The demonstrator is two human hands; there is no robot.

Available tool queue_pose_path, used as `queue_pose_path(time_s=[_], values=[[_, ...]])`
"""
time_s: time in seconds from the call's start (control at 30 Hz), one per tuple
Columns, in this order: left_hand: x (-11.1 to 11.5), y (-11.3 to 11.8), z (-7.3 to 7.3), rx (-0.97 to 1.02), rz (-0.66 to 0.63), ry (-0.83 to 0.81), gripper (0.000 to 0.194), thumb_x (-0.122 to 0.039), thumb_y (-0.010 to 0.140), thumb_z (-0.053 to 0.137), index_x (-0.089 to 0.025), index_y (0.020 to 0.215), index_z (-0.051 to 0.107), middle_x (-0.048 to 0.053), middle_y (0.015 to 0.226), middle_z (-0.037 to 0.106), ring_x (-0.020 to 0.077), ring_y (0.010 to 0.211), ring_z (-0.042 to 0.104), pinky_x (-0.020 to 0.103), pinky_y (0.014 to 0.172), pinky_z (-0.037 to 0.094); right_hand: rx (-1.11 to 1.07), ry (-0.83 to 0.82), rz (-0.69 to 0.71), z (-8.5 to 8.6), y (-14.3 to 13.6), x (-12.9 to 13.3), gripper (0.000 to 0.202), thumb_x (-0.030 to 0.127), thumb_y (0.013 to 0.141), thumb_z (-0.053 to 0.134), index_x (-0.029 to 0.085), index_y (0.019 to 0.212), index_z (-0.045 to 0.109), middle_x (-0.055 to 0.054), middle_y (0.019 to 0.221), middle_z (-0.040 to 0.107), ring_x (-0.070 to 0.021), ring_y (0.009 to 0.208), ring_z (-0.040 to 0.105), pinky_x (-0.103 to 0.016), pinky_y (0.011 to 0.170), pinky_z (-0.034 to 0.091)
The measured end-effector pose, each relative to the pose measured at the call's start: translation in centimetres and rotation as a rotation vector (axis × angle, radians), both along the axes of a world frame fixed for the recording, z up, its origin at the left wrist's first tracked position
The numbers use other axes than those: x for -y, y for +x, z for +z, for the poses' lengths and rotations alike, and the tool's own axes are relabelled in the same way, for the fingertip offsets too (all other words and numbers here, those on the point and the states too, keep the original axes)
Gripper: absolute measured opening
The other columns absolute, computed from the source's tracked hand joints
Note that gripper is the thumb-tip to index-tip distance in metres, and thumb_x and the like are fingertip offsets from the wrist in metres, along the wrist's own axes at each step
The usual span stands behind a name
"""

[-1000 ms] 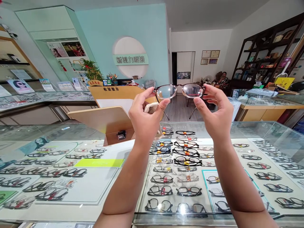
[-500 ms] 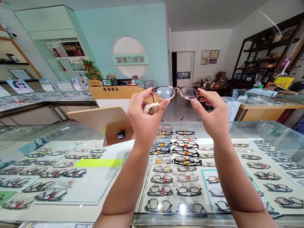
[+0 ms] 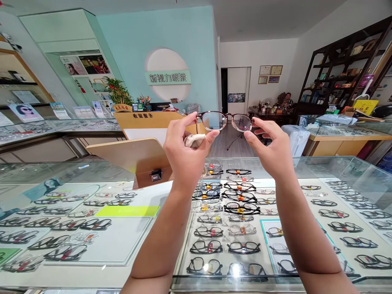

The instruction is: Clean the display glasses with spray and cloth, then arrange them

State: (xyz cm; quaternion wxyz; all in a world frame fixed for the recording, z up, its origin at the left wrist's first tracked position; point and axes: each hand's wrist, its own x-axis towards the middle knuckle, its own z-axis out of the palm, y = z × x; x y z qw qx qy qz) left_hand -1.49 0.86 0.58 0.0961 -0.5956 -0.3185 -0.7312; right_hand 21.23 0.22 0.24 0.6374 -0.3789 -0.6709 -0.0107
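the left hand (image 3: 185,152) is pinching one end of the eyeglasses (image 3: 214,121) and clutching a pale cloth (image 3: 195,141), the right hand (image 3: 271,148), also nearly closed, is pinching the other, the frame stretching crosswise between them above the display case (image 3: 321,164)

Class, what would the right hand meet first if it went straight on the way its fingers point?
The eyeglasses, which the right hand already grips at one end; past them, probably the left hand, though depth is unclear.

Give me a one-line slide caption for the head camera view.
Left hand and right hand hold eyeglasses above a glass display case of frames.
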Motion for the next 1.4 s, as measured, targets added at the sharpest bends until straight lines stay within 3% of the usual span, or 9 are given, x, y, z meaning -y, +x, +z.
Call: queue_pose_path(time_s=[0.63,1.4], values=[[-0.22,-0.26,-0.07,0.010,-0.016,-0.036,0.052,-0.060,0.088,0.095,-0.027,0.126,0.081,0.008,0.114,0.077,0.0170,0.077,0.065,0.036,0.070,0.058,-0.043,0.053,-0.009,0.20,-0.14,0.25,0.044,0.059,0.100,0.081,0.029,0.132,0.082,-0.008,0.124,0.081,-0.0271,0.106,0.076,-0.051,0.096,0.064],[-0.14,-0.25,-0.06,0.013,-0.049,-0.075,0.050,-0.058,0.088,0.095,-0.027,0.125,0.080,0.010,0.116,0.075,0.0190,0.085,0.069,0.035,0.071,0.059,-0.035,0.057,-0.028,0.16,-0.28,0.41,0.040,0.056,0.101,0.081,0.028,0.130,0.080,-0.007,0.123,0.080,-0.0252,0.098,0.077,-0.049,0.093,0.063]])
